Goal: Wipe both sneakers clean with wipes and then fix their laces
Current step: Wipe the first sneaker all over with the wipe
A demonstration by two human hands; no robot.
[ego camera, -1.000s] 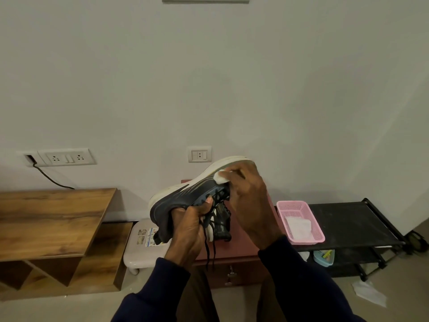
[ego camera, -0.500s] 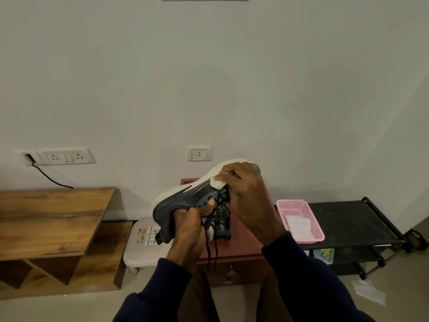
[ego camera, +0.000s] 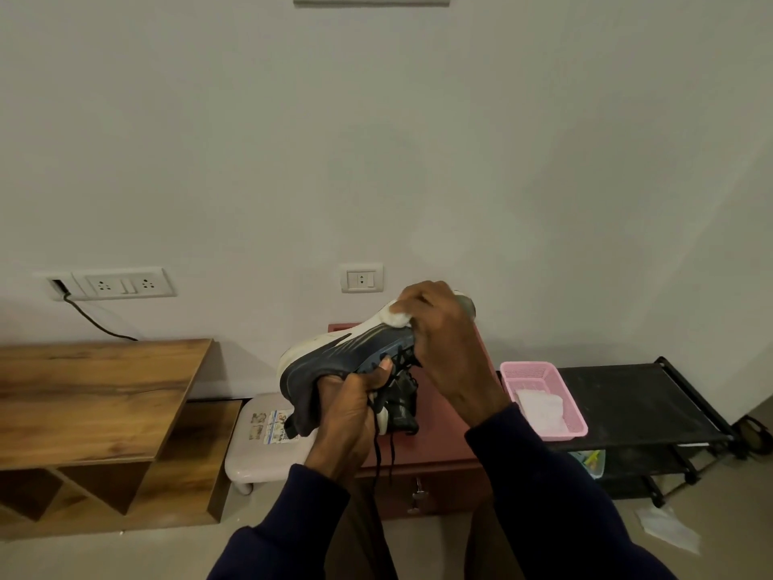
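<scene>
I hold a dark blue sneaker (ego camera: 334,362) with a white sole on its side in the air, sole toward the wall. My left hand (ego camera: 351,408) grips it from below near the collar, and its black laces (ego camera: 378,450) hang down. My right hand (ego camera: 443,341) presses a crumpled white wipe (ego camera: 397,318) against the sole's edge near the toe. A second dark sneaker (ego camera: 401,408) sits behind on the reddish cabinet (ego camera: 443,445), mostly hidden by my hands.
A pink basket (ego camera: 543,372) with white wipes stands on a black shoe rack (ego camera: 627,395) to the right. A white stool (ego camera: 259,450) and a wooden shelf unit (ego camera: 92,391) are on the left. A used wipe (ego camera: 665,529) lies on the floor.
My right hand with the wipe has slid a little along the sole's edge, and the sneaker has shifted slightly with it. My left hand keeps its grip.
</scene>
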